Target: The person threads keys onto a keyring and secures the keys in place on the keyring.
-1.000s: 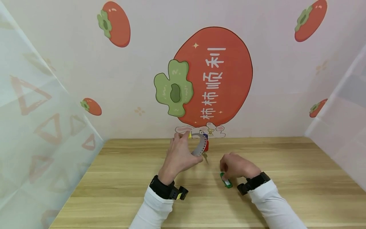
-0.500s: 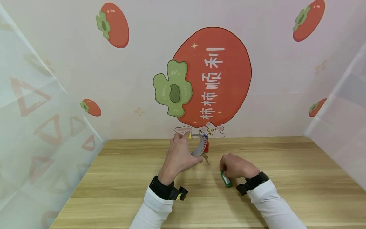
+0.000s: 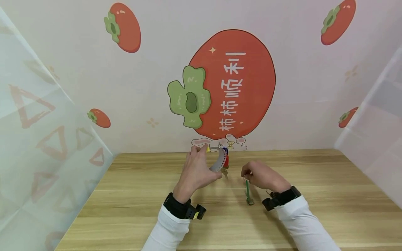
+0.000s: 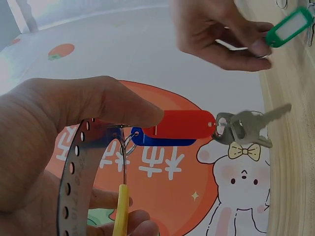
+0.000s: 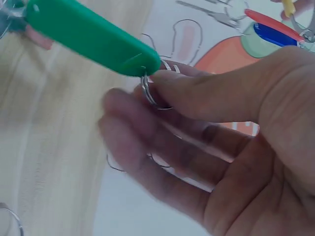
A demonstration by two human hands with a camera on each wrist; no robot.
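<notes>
My left hand (image 3: 196, 170) grips a curved grey metal band (image 3: 218, 162) with a row of holes and printed numbers, thumb and fingers spread around it. A yellow sleeve (image 4: 121, 211) covers part of its wire loop. From that loop hang a red key tag (image 4: 182, 123) and a blue key tag (image 4: 162, 141), with metal keys (image 4: 246, 129) at their far end. To the right, my right hand (image 3: 265, 176) pinches the split ring (image 5: 149, 92) of a green key tag (image 5: 93, 37). This tag dangles below the fingers, a blurred key (image 3: 250, 201) at its lower end.
Beside the right wrist a small metal ring (image 3: 269, 192) shows, partly hidden. A wooden table (image 3: 132, 209) lies under both hands, with a persimmon-printed wall (image 3: 157, 52) behind its far edge and pale sheets on both sides.
The green key tag has gone from slanting beneath my right fingers to hanging almost straight down from them. My right hand rose slightly; the left hand and the band stayed nearly still.
</notes>
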